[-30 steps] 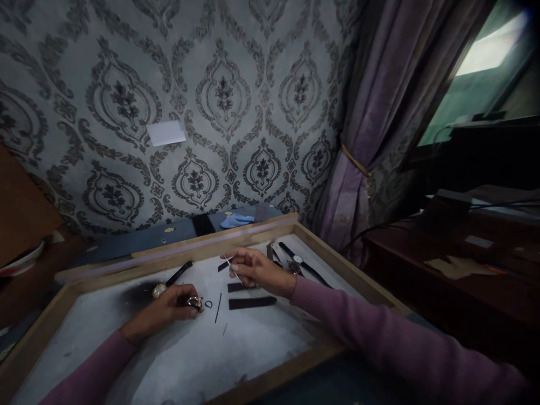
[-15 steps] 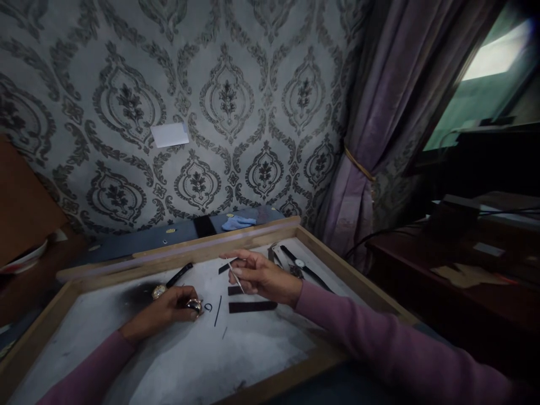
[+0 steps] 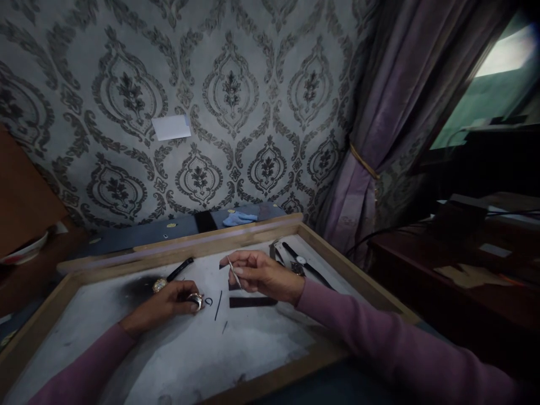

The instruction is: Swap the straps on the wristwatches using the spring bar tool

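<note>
My left hand (image 3: 169,304) is closed on a round, shiny watch case (image 3: 196,302) by its edge, low over the white tray bottom. Slim metal tweezers (image 3: 234,271) are pinched in my right hand (image 3: 264,275), held slanting above the tray to the right of the case. Between the hands lie a small dark loop (image 3: 208,302) and a thin black rod (image 3: 218,305). Just beyond my left fingers sits a gold-coloured watch (image 3: 160,284) with a black strap. A flat dark strip (image 3: 253,302) lies below my right hand; other dark pieces are partly covered by it.
A wooden frame (image 3: 358,273) borders the work surface. More watches (image 3: 301,260) lie in its right corner. Behind the frame is a blue cloth (image 3: 239,218). A dark red desk (image 3: 405,264) stands to the right, beside a tied purple curtain (image 3: 358,185).
The watch case in my left hand has turned a little and shows a brighter face. My right hand with the tweezers has barely shifted. The whole view has tilted slightly.
</note>
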`<state>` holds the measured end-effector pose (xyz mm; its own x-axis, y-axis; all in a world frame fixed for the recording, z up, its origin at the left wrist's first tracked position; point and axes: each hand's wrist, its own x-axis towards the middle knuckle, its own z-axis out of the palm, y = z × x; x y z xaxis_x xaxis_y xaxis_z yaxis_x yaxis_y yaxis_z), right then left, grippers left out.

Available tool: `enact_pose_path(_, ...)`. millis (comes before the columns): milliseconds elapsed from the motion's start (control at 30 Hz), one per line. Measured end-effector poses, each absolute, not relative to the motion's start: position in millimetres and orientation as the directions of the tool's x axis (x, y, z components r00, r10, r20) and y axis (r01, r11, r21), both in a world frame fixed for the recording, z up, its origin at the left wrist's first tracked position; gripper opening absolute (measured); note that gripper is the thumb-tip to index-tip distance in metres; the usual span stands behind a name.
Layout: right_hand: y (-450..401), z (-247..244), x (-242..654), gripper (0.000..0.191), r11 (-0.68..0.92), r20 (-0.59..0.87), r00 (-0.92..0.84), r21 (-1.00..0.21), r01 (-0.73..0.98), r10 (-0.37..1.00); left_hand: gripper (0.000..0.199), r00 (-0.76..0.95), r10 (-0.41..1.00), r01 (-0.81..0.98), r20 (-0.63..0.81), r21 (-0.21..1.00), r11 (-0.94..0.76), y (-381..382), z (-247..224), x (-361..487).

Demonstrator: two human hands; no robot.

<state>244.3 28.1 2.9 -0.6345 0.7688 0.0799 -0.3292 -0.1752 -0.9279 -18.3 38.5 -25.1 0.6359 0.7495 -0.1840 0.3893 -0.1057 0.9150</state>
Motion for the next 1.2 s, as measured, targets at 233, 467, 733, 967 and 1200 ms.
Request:
enact_pose_path(233, 29.0, -8.3, 246.0, 0.029, -0.023, 0.077, -0.605, -0.988, -0.155, 0.793, 0.026, 0.570, 0.799, 0.370, -0.192, 0.928, -0.042, 32.9, -18.5, -19.9)
enact_pose_path(467, 21.2, -19.6, 253.0, 0.013, 0.139, -0.048, -0.649, -0.963, 0.233, 0.759, 0.032, 0.535, 0.815, 0.359, -0.225, 0.933, 0.022, 32.3, -21.0, -18.5)
enact_pose_path(733, 4.6, -26.8, 253.9, 0.014, 0.510, -0.039, -0.594, -0.472, 0.719, 0.803, 0.031, 0.497, 0.817, 0.386, -0.293, 0.918, 0.094, 26.5, -13.8, -12.6)
enact_pose_path(967, 3.9, -26.5, 250.2, 0.019, 0.468, -0.086, -0.538, -0.393, 0.791, 0.838, 0.029, 0.489, 0.822, 0.352, -0.294, 0.928, 0.122, 25.5, -17.6, -13.6)
enact_pose_path(1200, 6.4, -28.9, 250.3, 0.012, 0.480, -0.076, -0.550, -0.400, 0.781, 0.832, 0.033, 0.498, 0.815, 0.317, -0.295, 0.937, 0.145, 25.6, -17.3, -12.9)
